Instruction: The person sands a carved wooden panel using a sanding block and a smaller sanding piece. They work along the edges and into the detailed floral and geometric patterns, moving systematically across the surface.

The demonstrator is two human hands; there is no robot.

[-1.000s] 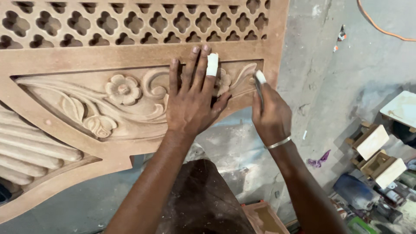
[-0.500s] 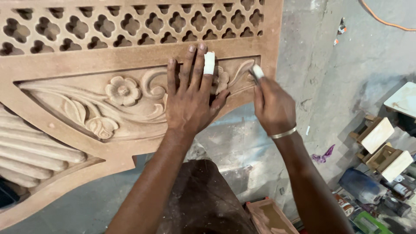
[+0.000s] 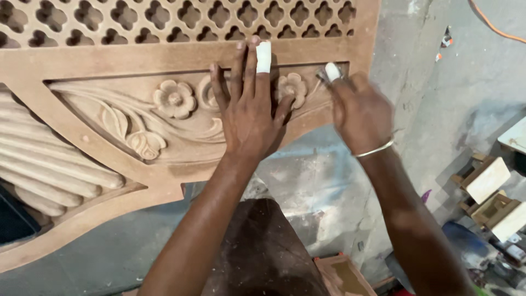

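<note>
A large carved wooden panel (image 3: 164,60) lies in front of me, with a pierced lattice (image 3: 164,22) along the top and a recessed band of carved flowers (image 3: 174,100) and leaves below. My left hand (image 3: 249,115) rests flat on the carving with its fingers spread, white tape around the middle finger. My right hand (image 3: 359,112), also with a taped fingertip and a thin bangle on the wrist, is closed on a small grey tool (image 3: 321,75). The tool touches the right end of the recess beside a carved flower (image 3: 290,87).
Fluted carving (image 3: 49,170) fills the panel's lower left. Dusty concrete floor (image 3: 438,109) lies to the right, with an orange cable (image 3: 493,27) and small wooden blocks (image 3: 487,178). A dark cloth-covered knee (image 3: 263,252) and a wooden box (image 3: 339,274) are below.
My right hand has crept a little up and right along the end of the recess. My left hand stays flat on the same spot of the carving.
</note>
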